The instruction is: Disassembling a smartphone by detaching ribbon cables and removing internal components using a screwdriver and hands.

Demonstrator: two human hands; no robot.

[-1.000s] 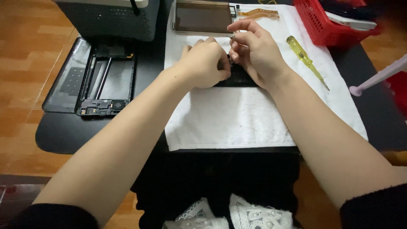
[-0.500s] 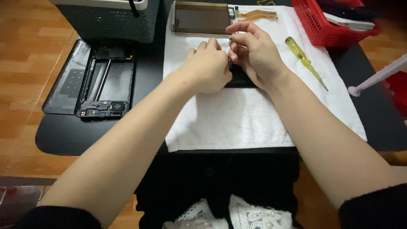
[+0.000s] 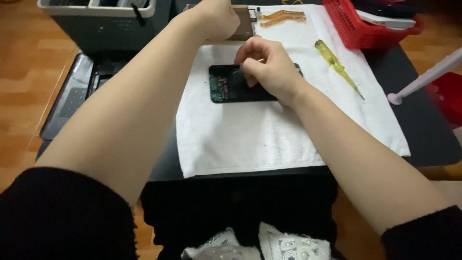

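1. Nearest the camera, two black sleeves frame the view, and bare forearms run out over the dark surface [image 3: 423,139], where a white cloth [image 3: 250,139] is spread.

2. On the cloth lies an opened phone [image 3: 226,85], back cover off, green board and small orange connectors showing at its left end. It sits flat in the upper middle of the cloth.

3. The right hand [image 3: 269,70] rests on the phone's right half, fingers curled in a pinch around something thin and pale at the upper edge. Whether that is a fine tool or a small part cannot be told.

4. By the look of it, this is the stripping-down stage: the innards are exposed and the right hand is working at a component.

5. The left hand [image 3: 219,17] is far out by the cloth's top edge, closed into a loose fist over a brownish flat panel [image 3: 243,29]. Whether it grips anything cannot be told.

6. Any next move calls for a light, steady pinch and a braced phone, since those connectors look fragile.

7. Further out: a yellow screwdriver [image 3: 334,62] right of the phone, two orange ribbon cables [image 3: 281,17], a red basket [image 3: 373,26], and a grey bin [image 3: 101,21] at far left.
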